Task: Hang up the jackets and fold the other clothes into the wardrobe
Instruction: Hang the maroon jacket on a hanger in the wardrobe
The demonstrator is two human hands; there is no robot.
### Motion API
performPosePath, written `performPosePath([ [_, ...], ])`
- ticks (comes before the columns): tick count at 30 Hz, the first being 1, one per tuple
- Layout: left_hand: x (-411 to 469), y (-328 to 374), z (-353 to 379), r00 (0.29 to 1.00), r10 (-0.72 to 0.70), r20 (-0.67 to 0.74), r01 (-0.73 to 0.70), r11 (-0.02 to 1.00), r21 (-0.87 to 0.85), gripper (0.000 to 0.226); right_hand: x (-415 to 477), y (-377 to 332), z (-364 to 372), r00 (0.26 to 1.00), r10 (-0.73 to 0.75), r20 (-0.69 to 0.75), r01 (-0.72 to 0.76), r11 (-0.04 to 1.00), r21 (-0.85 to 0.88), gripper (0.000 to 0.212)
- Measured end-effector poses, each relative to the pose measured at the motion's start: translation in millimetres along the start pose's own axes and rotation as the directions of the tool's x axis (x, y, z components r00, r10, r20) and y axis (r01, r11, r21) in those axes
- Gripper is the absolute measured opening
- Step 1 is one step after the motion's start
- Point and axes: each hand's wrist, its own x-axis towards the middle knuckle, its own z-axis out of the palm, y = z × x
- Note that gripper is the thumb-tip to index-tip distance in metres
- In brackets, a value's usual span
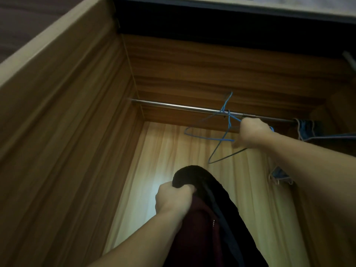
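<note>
Head view looks up into the wardrobe (81, 116): the right hand (252, 132) is closed around blue wire hangers (221, 139) at the rail (183, 107), the left hand (173, 199) grips a dark jacket (215, 212) below. Best free 1 hanger cleanly, since they look tangled.

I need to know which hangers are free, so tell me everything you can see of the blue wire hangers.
The blue wire hangers are thin bent wire, seemingly two tangled together. A hook rises above the metal rail and the triangular frames tilt at crossed angles below it. The right hand grips them near the rail. No garment hangs on them; the wardrobe's pale back panel shows behind.
</note>
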Motion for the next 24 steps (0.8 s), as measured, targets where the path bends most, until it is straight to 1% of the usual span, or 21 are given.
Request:
performPosePath([
  [3, -12.4, 1.2, -7.8, 1.000, -0.015, 0.016, 0.015, 1.000, 0.001, 0.023, -29.8, 4.3, 0.9, 1.000, 0.027, 0.012, -0.027, 0.998, 0.054, 0.034],
  [8, -34.2, 2.1, -17.1, 0.997, -0.049, 0.064, 0.049, 0.999, 0.011, 0.020, -93.0, 8.6, 9.6, 0.993, 0.082, -0.082, -0.066, 0.981, 0.181, 0.061],
  [11, -54.7, 12.4, -21.8, 0.996, -0.047, 0.079, 0.044, 0.998, 0.034, 0.024, -133.6, 9.2, 6.5, 0.993, 0.086, -0.083, -0.066, 0.973, 0.220, 0.068],
  [14, -80.6, 32.1, -27.7, 0.997, -0.028, 0.073, 0.023, 0.997, 0.072, 0.035, -169.3, 13.6, -5.3, 0.994, 0.086, -0.061, -0.069, 0.967, 0.247, 0.070],
  [16, -102.4, 49.6, -31.9, 0.997, -0.015, 0.078, 0.008, 0.996, 0.094, 0.039, -191.7, 19.6, -16.9, 0.995, 0.097, -0.037, -0.081, 0.950, 0.302, 0.071],
  [20, -151.0, 91.2, -36.6, 0.989, 0.004, 0.146, -0.022, 0.993, 0.119, 0.054, -235.5, 39.5, -53.6, 0.992, 0.119, -0.037, -0.093, 0.903, 0.420, 0.067],
  [22, -179.2, 112.8, -39.3, 0.979, 0.005, 0.202, -0.030, 0.992, 0.122, 0.048, -258.4, 49.7, -79.9, 0.991, 0.124, -0.055, -0.085, 0.882, 0.464, 0.062],
  [24, -210.0, 137.0, -43.9, 0.969, -0.003, 0.246, -0.031, 0.990, 0.134, 0.035, -280.6, 58.7, -108.3, 0.989, 0.140, -0.037, -0.099, 0.842, 0.530, 0.057],
])
